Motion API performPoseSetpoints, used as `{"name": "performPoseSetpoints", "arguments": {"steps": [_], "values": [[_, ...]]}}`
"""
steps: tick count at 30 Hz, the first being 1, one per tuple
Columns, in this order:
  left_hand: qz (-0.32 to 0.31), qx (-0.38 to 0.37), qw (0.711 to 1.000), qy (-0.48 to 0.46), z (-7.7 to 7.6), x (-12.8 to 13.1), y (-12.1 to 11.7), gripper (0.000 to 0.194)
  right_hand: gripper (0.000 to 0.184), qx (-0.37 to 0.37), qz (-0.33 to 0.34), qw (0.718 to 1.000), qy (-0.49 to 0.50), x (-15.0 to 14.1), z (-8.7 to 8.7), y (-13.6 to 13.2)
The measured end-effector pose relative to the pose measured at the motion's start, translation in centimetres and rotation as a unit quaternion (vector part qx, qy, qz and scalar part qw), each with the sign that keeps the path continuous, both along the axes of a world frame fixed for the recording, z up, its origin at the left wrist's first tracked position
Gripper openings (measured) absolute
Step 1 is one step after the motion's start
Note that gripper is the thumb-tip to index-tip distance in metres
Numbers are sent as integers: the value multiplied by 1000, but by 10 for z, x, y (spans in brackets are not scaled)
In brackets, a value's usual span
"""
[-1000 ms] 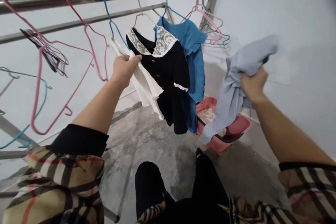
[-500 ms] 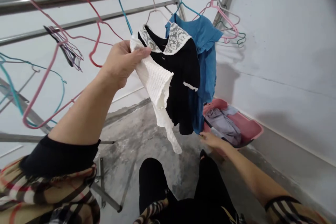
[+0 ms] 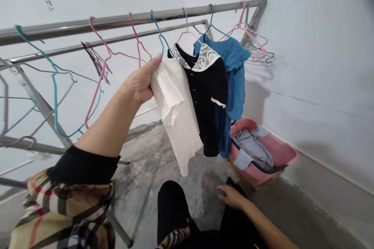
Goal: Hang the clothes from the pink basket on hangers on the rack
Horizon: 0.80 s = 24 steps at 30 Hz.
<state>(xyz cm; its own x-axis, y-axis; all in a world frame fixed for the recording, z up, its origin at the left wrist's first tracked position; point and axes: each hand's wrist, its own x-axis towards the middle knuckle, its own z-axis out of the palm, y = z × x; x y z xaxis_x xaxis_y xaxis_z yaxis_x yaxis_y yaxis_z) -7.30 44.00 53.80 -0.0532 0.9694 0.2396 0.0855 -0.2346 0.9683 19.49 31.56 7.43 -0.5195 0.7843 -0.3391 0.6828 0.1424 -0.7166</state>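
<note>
Head view, left hand (image 3: 143, 79): thumb and fingers clamped on the upper left edge of a white garment (image 3: 181, 128); the two hands are well apart.
Right hand (image 3: 233, 197): fingers parted, low over the floor (image 3: 140, 155), in front of the person's black-clad leg (image 3: 172, 206).
White garment: below the middle of the rack's front rod (image 3: 117, 20); the wire of a blue hanger (image 3: 158, 27) runs down to its top edge.
Pink basket (image 3: 284, 155): near the right-hand wall (image 3: 309, 85); a greyish-lavender cloth (image 3: 254, 151) is heaped toward its left end, bare pink inside shows at the right, and a dark handle (image 3: 271, 170) lies along its near rim.
Black dress (image 3: 204, 101): just right of the white garment and partly behind it, with a white lace collar.
Blue garment (image 3: 237, 81): behind the black dress, its lower end close to the basket's left edge.
Hangers left of the hand: red (image 3: 131, 19), pink (image 3: 96, 33) and teal (image 3: 55, 85) along the front rod, beside and behind the left forearm.
Rear bar: thin purple and black hangers (image 3: 99, 64) bunched near its left part.
Rod's right end: meets the frame close to the wall, pink hanger (image 3: 242, 17) just before it.
Open room: bare floor between the legs and the back wall's foot.
</note>
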Motion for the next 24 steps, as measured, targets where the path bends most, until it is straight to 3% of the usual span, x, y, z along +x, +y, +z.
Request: {"name": "performPoseSetpoints", "arguments": {"steps": [2,4,8,11,17,21,23,24], "values": [[45,42,998,20,-7,-2,1,21,43,-2,-5,1000,-18,3,-5,-7],[129,121,980,91,-14,-5,0,23,43,-6,-8,999,-35,5,-10,-12],[295,241,874,302,-23,-9,-3,32,50,-19,-11,997,-68,7,-16,-19],[344,262,795,426,-28,-10,-5,32,58,-33,-8,996,-84,8,-19,-23],[314,318,673,589,-40,-15,-11,33,60,-44,-8,995,-86,8,-21,-27],[224,400,598,657,-55,-25,-17,27,54,-43,-28,996,-68,10,-23,-29],[153,430,585,670,-68,-26,-20,26,51,-43,-43,997,-45,10,-22,-29],[122,432,593,669,-75,-24,-23,26,50,-43,-50,997,-29,8,-20,-29]]}}
